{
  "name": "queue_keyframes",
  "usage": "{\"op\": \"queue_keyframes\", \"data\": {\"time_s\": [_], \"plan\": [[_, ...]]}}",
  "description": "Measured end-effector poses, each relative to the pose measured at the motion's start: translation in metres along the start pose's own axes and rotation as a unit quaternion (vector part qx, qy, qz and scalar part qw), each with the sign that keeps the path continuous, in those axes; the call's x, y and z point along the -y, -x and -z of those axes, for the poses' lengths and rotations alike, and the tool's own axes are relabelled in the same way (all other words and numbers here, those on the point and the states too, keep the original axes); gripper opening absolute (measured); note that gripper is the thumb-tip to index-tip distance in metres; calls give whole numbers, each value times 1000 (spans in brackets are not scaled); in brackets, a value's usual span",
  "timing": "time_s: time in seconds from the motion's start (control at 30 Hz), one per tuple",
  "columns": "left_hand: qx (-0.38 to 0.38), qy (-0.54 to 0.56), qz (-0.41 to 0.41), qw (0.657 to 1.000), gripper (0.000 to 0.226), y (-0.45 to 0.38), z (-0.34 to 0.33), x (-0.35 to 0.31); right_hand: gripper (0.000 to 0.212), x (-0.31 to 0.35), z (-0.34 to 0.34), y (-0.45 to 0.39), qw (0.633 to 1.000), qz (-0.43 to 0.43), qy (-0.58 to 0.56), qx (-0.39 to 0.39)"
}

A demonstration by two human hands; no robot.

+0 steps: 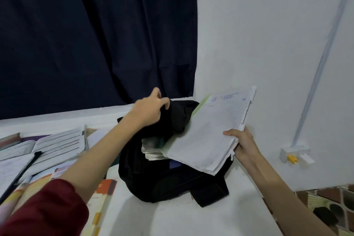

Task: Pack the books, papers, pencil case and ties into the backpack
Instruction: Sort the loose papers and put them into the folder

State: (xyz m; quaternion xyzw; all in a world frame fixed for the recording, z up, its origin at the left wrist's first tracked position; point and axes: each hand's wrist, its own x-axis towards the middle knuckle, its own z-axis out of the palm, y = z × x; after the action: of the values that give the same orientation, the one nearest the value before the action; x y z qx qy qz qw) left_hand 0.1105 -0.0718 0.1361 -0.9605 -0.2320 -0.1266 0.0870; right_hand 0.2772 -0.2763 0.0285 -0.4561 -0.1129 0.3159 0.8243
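A black backpack [168, 180] lies open on the white table [191, 220]. My left hand [151, 109] grips the backpack's upper flap and holds it up. My right hand [242, 143] grips the right edge of a thick stack of white papers [212, 132], tilted over the backpack's opening. Inside the opening the edges of several books or papers [151, 149] show. Open books [55, 142] and more books [101, 189] lie on the table to the left.
A black stick-like object [24, 168] lies across the books at left. A dark curtain [95, 34] hangs behind, a white wall [268, 34] at right with a conduit and a socket box [295, 154]. A patterned floor [329, 203] shows beyond the table's right edge.
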Motion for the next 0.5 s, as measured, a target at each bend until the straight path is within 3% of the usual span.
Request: {"op": "queue_keyframes", "data": {"time_s": [0.13,0.23,0.33,0.43,0.5], "plan": [[-57,-32,9,998,24,-8,-17,3,48,-3,-2,3,1000,3,12,5],[-138,115,62,982,9,-21,-7,23,49,-1,0,5,1000,6,26,16],[-218,296,102,924,15,-37,15,30,50,3,1,5,999,11,41,25],[-272,371,147,876,13,-51,31,27,62,10,1,7,999,20,32,36],[-265,358,140,884,12,-55,34,29,64,15,3,7,999,20,14,26]]}}
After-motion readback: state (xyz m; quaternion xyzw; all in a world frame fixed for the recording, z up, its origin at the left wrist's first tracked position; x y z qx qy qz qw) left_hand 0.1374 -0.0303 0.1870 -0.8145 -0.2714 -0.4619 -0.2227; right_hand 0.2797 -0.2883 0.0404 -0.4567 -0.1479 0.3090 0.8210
